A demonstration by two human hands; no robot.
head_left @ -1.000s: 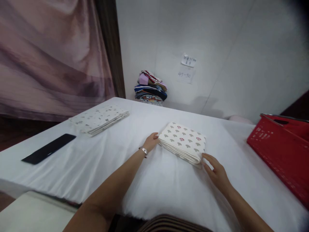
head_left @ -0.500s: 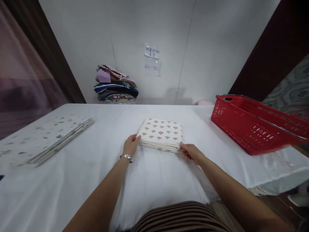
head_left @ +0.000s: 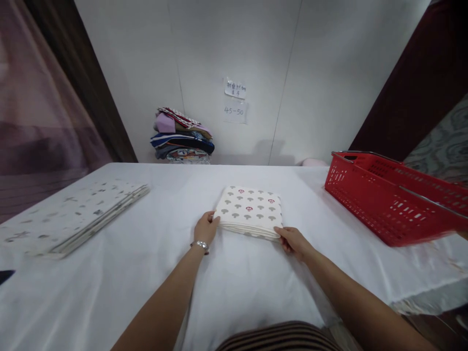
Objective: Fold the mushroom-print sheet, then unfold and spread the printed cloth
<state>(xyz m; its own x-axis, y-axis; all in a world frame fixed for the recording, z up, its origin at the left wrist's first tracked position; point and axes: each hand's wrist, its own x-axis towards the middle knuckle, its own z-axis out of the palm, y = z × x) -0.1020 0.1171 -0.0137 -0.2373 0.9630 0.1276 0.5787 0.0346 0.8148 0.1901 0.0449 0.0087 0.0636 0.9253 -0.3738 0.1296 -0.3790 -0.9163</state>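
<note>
A folded white cloth (head_left: 248, 207) printed with grey and red mushrooms lies flat in the middle of the table, its layered folded edge toward me. My left hand (head_left: 206, 228), with a silver bracelet at the wrist, pinches the near left corner between thumb and fingers. At the near right corner, my right hand (head_left: 292, 241) grips the layers, thumb on top and fingers curled below. The undersides of the fingers are partly hidden.
A white sheet covers the table (head_left: 175, 195). To the left lies a larger folded cloth (head_left: 84, 209) with small printed shapes. A red plastic basket (head_left: 387, 200) stands at the right. Behind, stacked folded fabrics (head_left: 183, 139) rest against the wall, beside paper signs (head_left: 235, 112).
The view has shifted slightly, so everything appears a little lower and to the right. Both hands still hold the near corners of the mushroom-print cloth.
</note>
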